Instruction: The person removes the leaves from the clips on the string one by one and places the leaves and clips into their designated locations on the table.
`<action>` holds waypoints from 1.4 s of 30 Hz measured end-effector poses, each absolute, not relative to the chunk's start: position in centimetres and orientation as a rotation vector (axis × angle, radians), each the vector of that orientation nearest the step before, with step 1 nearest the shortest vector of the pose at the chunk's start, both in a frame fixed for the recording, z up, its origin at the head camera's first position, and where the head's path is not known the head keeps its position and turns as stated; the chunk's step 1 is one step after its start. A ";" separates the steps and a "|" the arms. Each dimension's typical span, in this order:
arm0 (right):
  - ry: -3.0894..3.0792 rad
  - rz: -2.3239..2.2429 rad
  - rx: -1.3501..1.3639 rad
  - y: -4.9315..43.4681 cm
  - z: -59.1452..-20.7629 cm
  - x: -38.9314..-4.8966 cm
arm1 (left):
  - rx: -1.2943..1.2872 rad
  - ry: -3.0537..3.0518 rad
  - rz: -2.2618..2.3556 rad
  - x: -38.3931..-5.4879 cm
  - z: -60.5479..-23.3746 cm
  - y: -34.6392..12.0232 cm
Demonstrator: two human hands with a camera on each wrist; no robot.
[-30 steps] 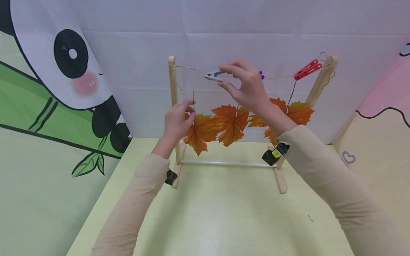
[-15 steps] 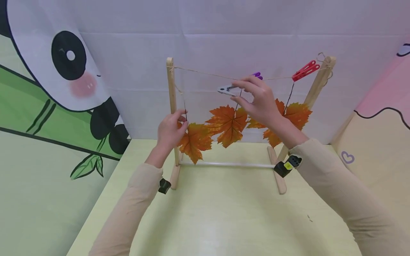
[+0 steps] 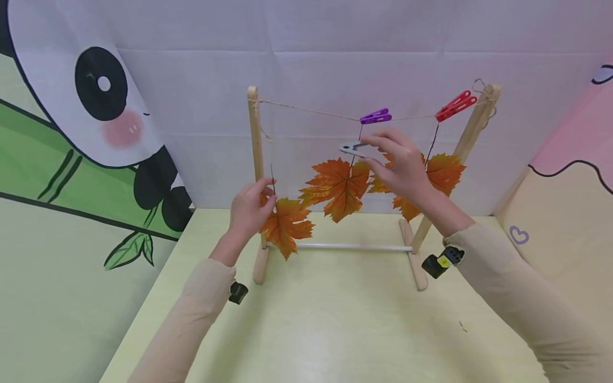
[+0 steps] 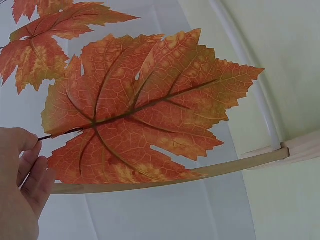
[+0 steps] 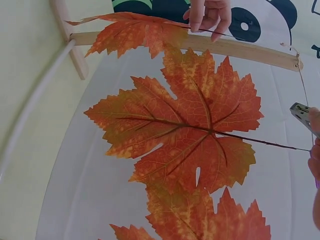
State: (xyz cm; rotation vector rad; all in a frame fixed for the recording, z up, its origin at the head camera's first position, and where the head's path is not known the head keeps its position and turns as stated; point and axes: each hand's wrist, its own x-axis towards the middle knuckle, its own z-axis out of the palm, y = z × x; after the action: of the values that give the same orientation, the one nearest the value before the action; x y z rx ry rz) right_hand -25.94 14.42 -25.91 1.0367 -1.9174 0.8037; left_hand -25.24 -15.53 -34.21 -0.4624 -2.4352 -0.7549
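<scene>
L hand (image 3: 249, 205): pinches stem of loose leaf (image 3: 286, 226) | R hand (image 3: 404, 165): pinches grey peg (image 3: 350, 148), below string (image 3: 306, 110)

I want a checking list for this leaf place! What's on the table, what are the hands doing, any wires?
Surface: pale yellow-green table.
Job's things: loose leaf; white clip; wooden rack with string.
Clutter: purple clip and red clip on the string, each with a leaf hung below.
Hands: left hand pinches the loose leaf's stem; right hand pinches the white clip, below the string.
Cables: nothing seen.
Surroundings: panda backdrop, white sheet behind.
</scene>
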 end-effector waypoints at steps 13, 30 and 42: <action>-1.959 0.797 0.973 16.6 -28.2 -25.4 | -0.419 -2.485 -0.734 -24.7 -36.0 -17.4; -2.056 0.823 0.860 20.1 -33.4 -23.7 | -0.257 -2.635 -0.752 -23.5 -37.7 -20.4; -2.132 0.871 0.795 22.7 -37.9 -22.2 | -0.217 -2.748 -0.726 -23.1 -39.1 -23.0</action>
State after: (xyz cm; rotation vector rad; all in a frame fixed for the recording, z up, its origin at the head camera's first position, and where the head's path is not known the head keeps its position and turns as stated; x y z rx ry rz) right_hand -22.22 22.74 -37.92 0.7947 -2.1316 0.8714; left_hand -23.07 -22.98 -39.11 -0.2171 -2.7482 -0.7263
